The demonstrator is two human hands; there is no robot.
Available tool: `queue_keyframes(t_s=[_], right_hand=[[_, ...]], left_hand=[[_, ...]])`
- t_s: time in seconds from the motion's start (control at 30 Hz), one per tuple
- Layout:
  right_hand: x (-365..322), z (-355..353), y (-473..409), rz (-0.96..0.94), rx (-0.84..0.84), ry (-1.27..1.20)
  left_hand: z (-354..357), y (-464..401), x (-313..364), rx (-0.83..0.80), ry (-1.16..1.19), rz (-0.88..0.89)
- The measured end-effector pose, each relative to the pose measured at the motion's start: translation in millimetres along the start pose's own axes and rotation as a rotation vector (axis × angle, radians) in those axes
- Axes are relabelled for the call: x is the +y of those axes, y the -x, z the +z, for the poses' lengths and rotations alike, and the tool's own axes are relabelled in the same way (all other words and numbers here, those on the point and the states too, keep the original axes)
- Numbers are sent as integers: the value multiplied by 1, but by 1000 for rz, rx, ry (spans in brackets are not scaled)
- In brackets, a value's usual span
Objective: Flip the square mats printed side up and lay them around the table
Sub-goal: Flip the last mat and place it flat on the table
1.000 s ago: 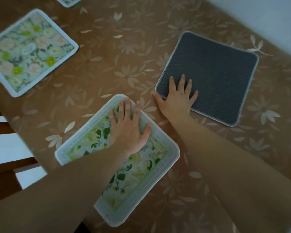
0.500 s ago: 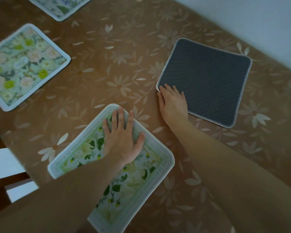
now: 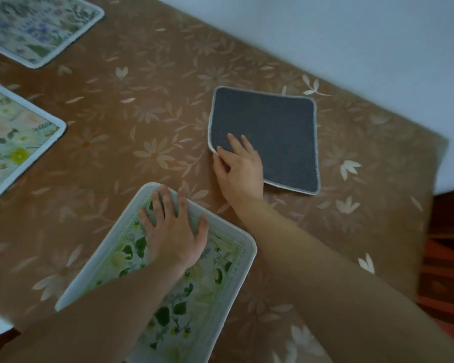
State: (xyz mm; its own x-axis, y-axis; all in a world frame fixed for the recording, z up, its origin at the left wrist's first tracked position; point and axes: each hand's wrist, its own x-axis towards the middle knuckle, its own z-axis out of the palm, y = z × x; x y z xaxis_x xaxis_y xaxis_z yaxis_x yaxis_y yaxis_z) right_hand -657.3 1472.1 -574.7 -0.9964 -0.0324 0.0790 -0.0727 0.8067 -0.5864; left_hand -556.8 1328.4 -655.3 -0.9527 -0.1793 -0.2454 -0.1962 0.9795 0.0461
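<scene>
**A:** How did my hands lie at this moment?

**B:** Your left hand was spread flat, fingers apart, palm down on the near floral mat. It pressed on the mat's far corner and gripped nothing. Your right hand sat at the near-left corner of the dark mat. Its fingers lay on the dark surface, and the thumb was at the mat's pale edge. I could not tell whether the thumb had slipped under that edge, so I could not tell whether the corner was pinched or only touched.

**A:** And where were the mats themselves?

**B:** The dark mat lay flat on the bench, backing side up, towards the far right edge next to the pale wall. It was rotated so that one corner pointed at you. The near floral mat lay printed side up, green leaves and yellow flowers inside a white border, just left of your right forearm. It was apart from the dark mat, with a strip of brown flowered cloth between them.

**A:** Were any others in view?

**B:** Two more, both printed side up. A mat with yellow blooms lay at the left edge, cut off by the frame. A mat with blue flowers lay at the far left corner, also partly cut off. Both were well apart from your hands. The frame was somewhat blurred, so finer print was unreadable.
</scene>
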Motion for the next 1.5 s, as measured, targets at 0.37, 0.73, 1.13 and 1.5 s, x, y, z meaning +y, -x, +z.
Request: queue_keyframes(t_s=[0.37, 0.73, 1.13, 1.5], right_hand=[[-19, -201, 62, 538, 1033, -922], [95, -114, 203, 873, -86, 259], [160, -94, 178, 789, -266, 263], [224, -149, 132, 935, 210, -194]], left_hand=[[-24, 10, -2, -112, 87, 60], [-9, 2, 1, -107, 58, 0], [3, -2, -4, -31, 8, 10], [0, 2, 1, 7, -68, -27]])
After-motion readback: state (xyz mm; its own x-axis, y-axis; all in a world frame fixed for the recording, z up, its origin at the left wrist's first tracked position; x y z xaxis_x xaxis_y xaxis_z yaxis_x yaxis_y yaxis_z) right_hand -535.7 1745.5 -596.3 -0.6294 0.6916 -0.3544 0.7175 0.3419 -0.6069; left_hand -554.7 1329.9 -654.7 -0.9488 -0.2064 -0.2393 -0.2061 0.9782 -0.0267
